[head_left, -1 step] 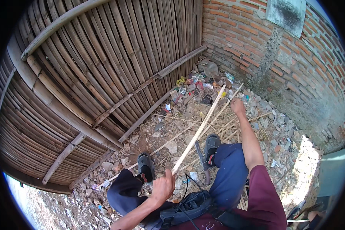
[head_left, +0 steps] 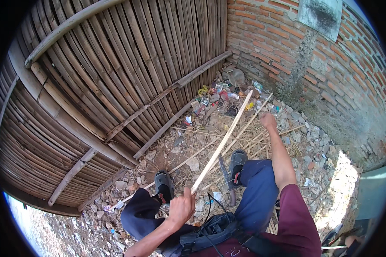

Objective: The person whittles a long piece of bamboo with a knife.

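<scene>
A long pale bamboo strip slants up and away from me over the ground. My left hand is closed around its near end, beside my left knee. Farther out and to the right, my right hand is curled into a fist near the strip's far half, apart from it. Whatever that fist may hold is hidden. Another thin bamboo strip lies just left of the right hand. Between my feet rests a long dark bar-like tool; its kind is unclear.
A bamboo-slat wall rises on the left and a brick wall at the back right. Rubble, straw and litter cover the ground. A black pouch with a cable sits at my waist. Several thin sticks lie about.
My right hand has shifted slightly right and toward me. The held strip's far end has risen a little, while my left hand keeps its grip.
</scene>
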### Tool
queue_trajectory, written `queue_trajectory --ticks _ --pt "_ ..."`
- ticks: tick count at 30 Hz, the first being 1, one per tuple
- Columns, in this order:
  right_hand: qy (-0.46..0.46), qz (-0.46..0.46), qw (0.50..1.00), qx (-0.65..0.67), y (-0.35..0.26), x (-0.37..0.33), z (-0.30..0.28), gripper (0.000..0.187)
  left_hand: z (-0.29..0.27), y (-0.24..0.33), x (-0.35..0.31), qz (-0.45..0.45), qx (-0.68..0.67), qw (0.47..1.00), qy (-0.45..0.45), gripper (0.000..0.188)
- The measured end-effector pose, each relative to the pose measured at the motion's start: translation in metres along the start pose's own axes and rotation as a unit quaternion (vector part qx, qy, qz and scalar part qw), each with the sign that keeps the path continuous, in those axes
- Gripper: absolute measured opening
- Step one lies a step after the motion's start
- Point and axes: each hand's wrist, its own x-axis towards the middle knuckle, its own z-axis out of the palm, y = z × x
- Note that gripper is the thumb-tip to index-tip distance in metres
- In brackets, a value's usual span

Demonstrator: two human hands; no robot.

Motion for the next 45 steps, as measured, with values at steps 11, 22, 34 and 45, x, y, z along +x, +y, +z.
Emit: queue_trajectory --ticks 11,22,34,45 --pt "0.044 -0.163 0.944 0.285 -0.113 -0.045 -0.050 0.033 -0.068 -0.024 0.053 -0.218 -0.533 0.785 -0.227 0.040" --pt "0.011 -0.379 0.818 0.433 -0.250 -0.188 -0.121 0.025 -0.057 -0.007 0.104 -0.126 -0.412 0.901 0.049 0.036" --pt "-0.083 -0.528 0.807 0.252 -0.261 -0.233 -0.092 0.018 -0.020 -0.018 0.127 -0.140 -0.400 0.903 0.064 0.032" --pt "-0.093 -0.577 0.763 0.275 -0.271 -0.243 -0.078 0.016 -0.015 -0.040 0.111 -0.103 -0.369 0.919 0.093 0.032"
